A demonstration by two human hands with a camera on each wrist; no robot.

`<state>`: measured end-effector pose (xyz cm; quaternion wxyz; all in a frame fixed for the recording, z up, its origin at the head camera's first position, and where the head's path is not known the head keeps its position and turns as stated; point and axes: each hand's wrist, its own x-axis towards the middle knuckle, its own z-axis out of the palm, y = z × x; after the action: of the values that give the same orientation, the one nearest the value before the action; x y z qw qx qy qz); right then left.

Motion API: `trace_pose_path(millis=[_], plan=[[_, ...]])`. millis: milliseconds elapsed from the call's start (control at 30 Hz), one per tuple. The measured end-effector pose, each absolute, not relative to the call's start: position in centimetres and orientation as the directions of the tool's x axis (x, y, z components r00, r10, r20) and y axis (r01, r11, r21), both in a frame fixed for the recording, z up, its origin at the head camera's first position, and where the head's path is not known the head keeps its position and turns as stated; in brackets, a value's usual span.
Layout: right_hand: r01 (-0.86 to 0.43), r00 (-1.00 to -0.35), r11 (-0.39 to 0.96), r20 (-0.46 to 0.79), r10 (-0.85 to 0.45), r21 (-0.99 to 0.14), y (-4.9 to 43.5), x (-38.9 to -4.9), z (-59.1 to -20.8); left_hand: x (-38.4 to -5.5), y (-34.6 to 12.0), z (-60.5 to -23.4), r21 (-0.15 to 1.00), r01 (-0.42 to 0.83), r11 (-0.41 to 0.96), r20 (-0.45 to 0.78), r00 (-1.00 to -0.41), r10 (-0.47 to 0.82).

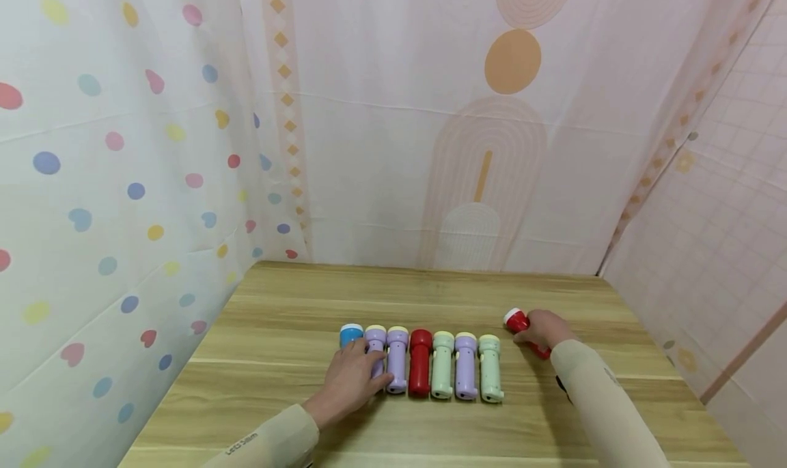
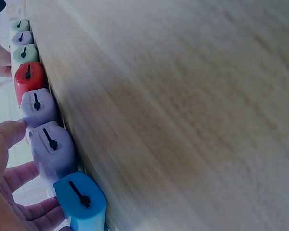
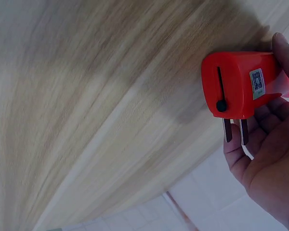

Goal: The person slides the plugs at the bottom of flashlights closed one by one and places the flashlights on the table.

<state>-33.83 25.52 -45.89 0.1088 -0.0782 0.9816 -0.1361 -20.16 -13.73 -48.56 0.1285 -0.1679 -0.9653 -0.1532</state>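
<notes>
Several toy-like plastic flashlights stand side by side in a row on the wooden table. My left hand (image 1: 348, 380) rests at the row's left end, over the blue flashlight (image 1: 352, 333) and the purple flashlight (image 1: 375, 335) beside it. In the left wrist view the thumb touches the second purple flashlight (image 2: 37, 107), while fingertips lie against the blue one. To the right of the row, my right hand (image 1: 546, 328) grips a red flashlight (image 3: 238, 84) with a white-rimmed head. Two metal plug prongs (image 3: 244, 132) stick out of its side, near a slotted end with a black slider.
Further along the row lie another red flashlight (image 1: 421, 362), a green flashlight (image 1: 442, 367), a purple flashlight (image 1: 466, 367) and a green flashlight (image 1: 490, 370). Patterned curtains (image 1: 381, 147) hang behind and at both sides of the wooden table (image 1: 295, 297).
</notes>
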Motion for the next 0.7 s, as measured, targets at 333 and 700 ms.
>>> trace_pose_path(millis=[333,700], plan=[[-0.022,-0.962,0.920,-0.242,-0.126,-0.391,25.4,-33.6,-45.6,-20.0,-13.8,-48.4,0.262,0.361,0.895,0.308,-0.910,0.277],[0.045,-0.952,0.876,-0.285,-0.108,-0.481,25.5,-32.9,-44.9,-20.1,-13.9,-48.7,0.259,0.372,0.891,0.328,-0.902,0.281]])
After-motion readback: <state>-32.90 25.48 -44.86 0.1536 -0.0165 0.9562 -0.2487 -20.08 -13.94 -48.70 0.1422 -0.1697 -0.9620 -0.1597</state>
